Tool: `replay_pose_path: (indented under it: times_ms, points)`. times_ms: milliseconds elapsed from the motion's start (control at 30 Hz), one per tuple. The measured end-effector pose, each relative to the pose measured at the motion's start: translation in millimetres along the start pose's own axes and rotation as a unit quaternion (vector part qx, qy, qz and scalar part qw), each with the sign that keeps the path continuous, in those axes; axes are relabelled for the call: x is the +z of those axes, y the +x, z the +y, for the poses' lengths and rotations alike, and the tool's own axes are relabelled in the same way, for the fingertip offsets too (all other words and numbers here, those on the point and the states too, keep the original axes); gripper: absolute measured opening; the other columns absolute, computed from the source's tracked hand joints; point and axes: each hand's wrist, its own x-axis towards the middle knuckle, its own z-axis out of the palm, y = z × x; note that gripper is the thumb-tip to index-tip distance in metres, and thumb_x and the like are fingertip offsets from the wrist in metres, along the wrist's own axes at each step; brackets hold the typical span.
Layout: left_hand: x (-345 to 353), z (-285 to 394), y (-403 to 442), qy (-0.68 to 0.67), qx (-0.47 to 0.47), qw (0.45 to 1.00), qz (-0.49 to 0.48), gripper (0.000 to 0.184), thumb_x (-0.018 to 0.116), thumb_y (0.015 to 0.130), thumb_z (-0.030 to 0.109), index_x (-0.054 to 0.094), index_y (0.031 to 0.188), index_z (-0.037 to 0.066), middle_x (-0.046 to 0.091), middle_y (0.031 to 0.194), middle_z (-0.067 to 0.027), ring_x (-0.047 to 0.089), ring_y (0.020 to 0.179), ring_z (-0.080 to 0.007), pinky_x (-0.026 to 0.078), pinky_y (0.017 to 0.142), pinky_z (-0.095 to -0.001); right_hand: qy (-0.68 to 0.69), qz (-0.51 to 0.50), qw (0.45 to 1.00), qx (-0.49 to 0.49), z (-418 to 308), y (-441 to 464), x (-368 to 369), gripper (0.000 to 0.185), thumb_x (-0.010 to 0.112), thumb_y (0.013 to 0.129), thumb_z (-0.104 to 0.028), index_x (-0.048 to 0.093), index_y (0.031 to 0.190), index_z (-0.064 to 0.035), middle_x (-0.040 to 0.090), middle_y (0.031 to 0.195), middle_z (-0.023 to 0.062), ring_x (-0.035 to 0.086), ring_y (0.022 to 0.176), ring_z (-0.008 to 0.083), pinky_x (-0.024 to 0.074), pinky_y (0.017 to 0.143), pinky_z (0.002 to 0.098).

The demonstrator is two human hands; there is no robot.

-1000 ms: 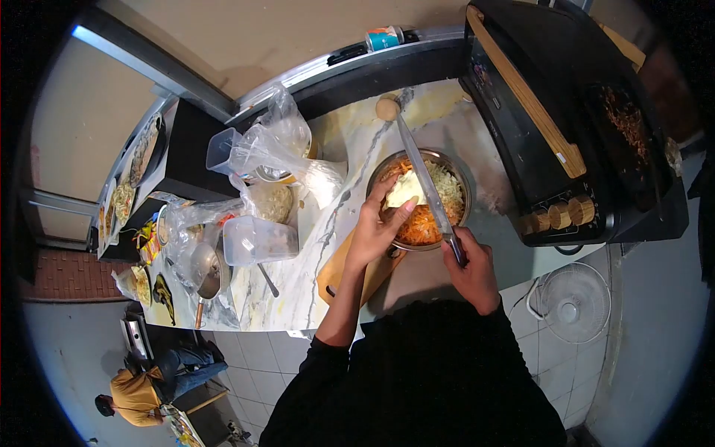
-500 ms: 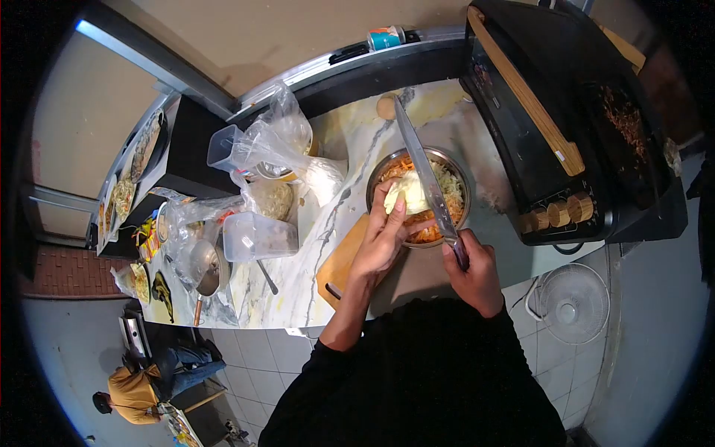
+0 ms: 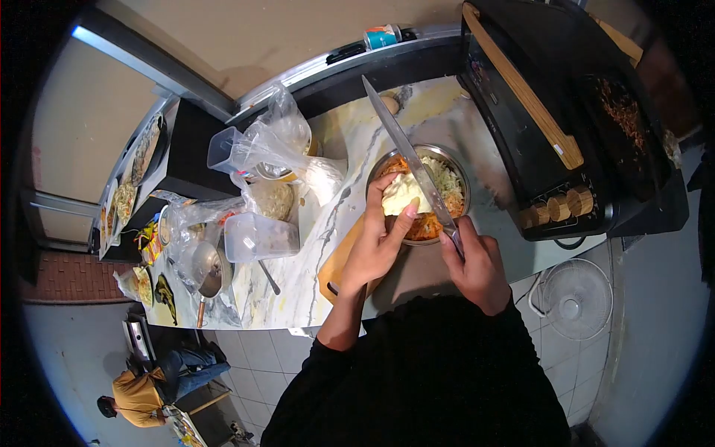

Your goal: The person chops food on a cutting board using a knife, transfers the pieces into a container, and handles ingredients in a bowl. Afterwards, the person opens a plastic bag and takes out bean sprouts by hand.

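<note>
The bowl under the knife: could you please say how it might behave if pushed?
The bowl would probably stay stiff, since its shiny wall looks metal. It may slide, as the counter beside it looks smooth. The shreds inside look loose, so a hard shove might spill some.

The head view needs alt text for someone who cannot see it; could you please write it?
A person's left hand holds a pale food chunk over a metal bowl of orange and pale shreds, while the right hand grips a knife slanting over the bowl. A black oven stands at right.
</note>
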Motion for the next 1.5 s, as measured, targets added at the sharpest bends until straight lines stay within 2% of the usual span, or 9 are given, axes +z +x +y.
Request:
replay_pose_path:
  times_ms: [167,233,467,567,633,733,800,1267,1500]
  points:
    - [-5,7,-2,0.041,-0.014,0.999,-0.015,0.047,0.057,0.099,0.019,0.035,0.134,-0.002,0.052,0.115,-0.0141,0.051,0.104,-0.0184,0.043,0.091,-0.0298,-0.081,0.002,0.997,0.01,-3,-1,2,0.024,0.063,0.092,-0.014,0.054,0.108,0.0006,0.059,0.064,0.017,0.058,0.057,0.0374,0.0444,0.057,0.0464]
    - [-6,5,-3,0.085,0.03,0.996,-0.01,0.046,0.057,0.098,0.018,0.035,0.134,-0.002,0.055,0.113,-0.0156,0.054,0.103,-0.0209,0.044,0.091,-0.0312,-0.062,-0.044,0.996,0.038,-2,0,2,0.028,0.062,0.091,-0.014,0.052,0.111,0.0019,0.059,0.063,0.0183,0.06,0.058,0.0398,0.0448,0.057,0.0482]
    - [-6,3,-5,0.091,0.034,0.995,-0.026,0.045,0.057,0.098,0.015,0.035,0.134,-0.002,0.055,0.116,-0.0173,0.055,0.105,-0.0226,0.043,0.093,-0.0325,-0.096,-0.017,0.995,-0.011,-7,8,-4,0.024,0.063,0.092,-0.017,0.05,0.101,0.0012,0.059,0.06,0.0168,0.063,0.056,0.037,0.0483,0.051,0.0444]
    - [-4,7,-5,0.084,0.038,0.995,-0.02,0.046,0.058,0.098,0.016,0.036,0.135,-0.001,0.054,0.12,-0.0161,0.054,0.107,-0.0224,0.042,0.096,-0.0327,-0.043,-0.029,0.999,-0.006,-6,6,-7,0.024,0.063,0.092,-0.016,0.05,0.102,0.002,0.058,0.06,0.0167,0.062,0.056,0.0367,0.0471,0.051,0.0438]
    - [-4,13,-6,-0.056,-0.047,0.997,-0.012,0.047,0.058,0.098,0.017,0.035,0.135,-0.002,0.052,0.122,-0.0138,0.052,0.111,-0.0195,0.043,0.095,-0.0315,-0.01,0.017,0.999,-0.047,-10,4,-9,0.025,0.063,0.092,-0.015,0.05,0.104,0.0034,0.057,0.059,0.016,0.061,0.054,0.0361,0.045,0.049,0.0436]
    - [-12,-2,1,-0.026,-0.02,0.999,-0.01,0.047,0.057,0.099,0.018,0.035,0.136,-0.002,0.052,0.122,-0.0117,0.05,0.112,-0.0161,0.047,0.091,-0.0294,0.034,-0.002,0.999,-0.016,-11,1,-15,0.025,0.063,0.092,-0.013,0.05,0.104,0.0045,0.056,0.059,0.0151,0.059,0.051,0.0353,0.0436,0.048,0.0431]
    - [-9,1,-3,-0.101,-0.047,0.994,-0.004,0.047,0.056,0.099,0.018,0.035,0.136,-0.002,0.052,0.123,-0.0112,0.05,0.112,-0.0144,0.048,0.089,-0.0279,0.027,0.0,0.999,-0.025,-3,0,-12,0.024,0.063,0.092,-0.012,0.05,0.103,0.0045,0.056,0.059,0.015,0.059,0.051,0.0349,0.0436,0.048,0.0427]
    - [-9,10,-3,-0.015,0.001,1.0,0.003,0.047,0.059,0.098,0.018,0.036,0.135,-0.001,0.052,0.121,-0.0103,0.047,0.113,-0.0152,0.039,0.097,-0.0284,0.015,-0.005,0.999,-0.044,-6,-1,-10,0.022,0.061,0.093,-0.014,0.049,0.1,0.003,0.056,0.059,0.0144,0.059,0.051,0.0346,0.0441,0.05,0.0422]
    - [-7,10,-3,-0.015,0.002,1.0,0.002,0.048,0.06,0.097,0.017,0.036,0.135,0.0,0.05,0.123,-0.0107,0.046,0.116,-0.0161,0.037,0.1,-0.029,0.06,-0.026,0.998,0.013,0,-7,-7,0.027,0.061,0.094,-0.017,0.051,0.108,0.0039,0.059,0.067,0.0165,0.059,0.06,0.0357,0.0445,0.058,0.0441]
